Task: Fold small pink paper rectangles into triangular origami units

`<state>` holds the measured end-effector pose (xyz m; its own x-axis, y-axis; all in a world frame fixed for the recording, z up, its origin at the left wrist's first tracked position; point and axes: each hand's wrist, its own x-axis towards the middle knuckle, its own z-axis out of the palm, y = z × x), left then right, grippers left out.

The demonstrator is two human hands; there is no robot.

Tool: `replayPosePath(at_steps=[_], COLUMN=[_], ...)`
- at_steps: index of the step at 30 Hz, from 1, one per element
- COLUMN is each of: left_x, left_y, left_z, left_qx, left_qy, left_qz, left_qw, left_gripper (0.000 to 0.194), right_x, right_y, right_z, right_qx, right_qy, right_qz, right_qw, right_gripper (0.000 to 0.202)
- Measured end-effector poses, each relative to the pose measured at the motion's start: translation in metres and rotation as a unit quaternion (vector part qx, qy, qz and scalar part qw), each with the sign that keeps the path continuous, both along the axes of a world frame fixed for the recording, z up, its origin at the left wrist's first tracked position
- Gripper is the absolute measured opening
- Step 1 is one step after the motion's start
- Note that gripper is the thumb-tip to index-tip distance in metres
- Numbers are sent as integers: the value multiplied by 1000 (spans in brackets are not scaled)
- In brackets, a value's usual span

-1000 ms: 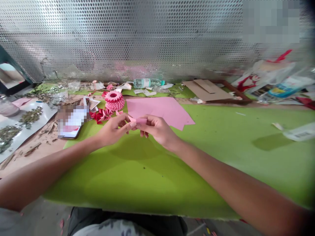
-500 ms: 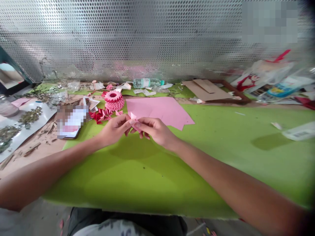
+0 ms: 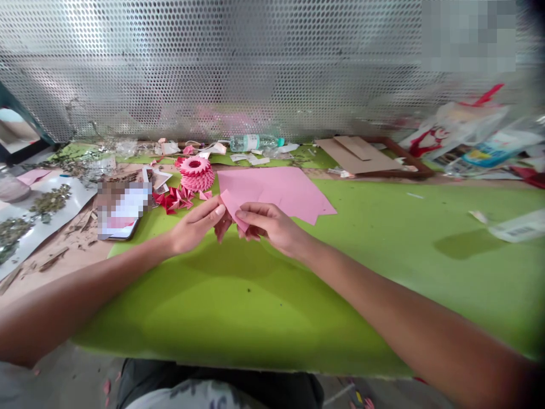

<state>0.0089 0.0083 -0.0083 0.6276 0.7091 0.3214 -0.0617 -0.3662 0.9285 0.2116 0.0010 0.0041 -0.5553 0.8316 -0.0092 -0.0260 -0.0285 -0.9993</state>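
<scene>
A small folded piece of pink paper [image 3: 232,209] is between my hands, above the green tabletop [image 3: 247,318]. My right hand [image 3: 272,224] pinches its right side between thumb and fingers. My left hand [image 3: 196,224] is at its left edge, fingers behind the paper and thumb lifted off its face. Behind my hands lies a larger pink sheet [image 3: 276,190]. A ringed pink paper piece [image 3: 197,174] stands to the left of that sheet, with red and pink folded bits [image 3: 172,199] in front of it.
A phone [image 3: 125,213] lies left of my hands, near dried plant matter [image 3: 51,201] on a white sheet. Along the back are a plastic bottle [image 3: 255,142] and cardboard [image 3: 357,156]. Plastic bags [image 3: 460,136] sit at the back right.
My left thumb has come off the small paper and my left hand has shifted slightly left. More of the paper's face shows. My right hand still pinches it.
</scene>
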Motion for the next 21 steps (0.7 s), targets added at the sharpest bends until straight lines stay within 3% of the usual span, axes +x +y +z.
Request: replayPosePath(at_steps=[5, 21], left_x=[-4, -6], left_y=[1, 2], left_z=[-1, -5], left_qx=[54, 90], left_qy=[61, 86], left_qz=[23, 30], left_qw=[996, 992], left_gripper=[45, 44], right_x=[2, 1], right_y=[2, 0], right_z=[0, 0], right_qx=[-6, 11], right_qy=[-8, -21], right_qz=[50, 29], right_qw=[999, 999], right_gripper=[28, 29])
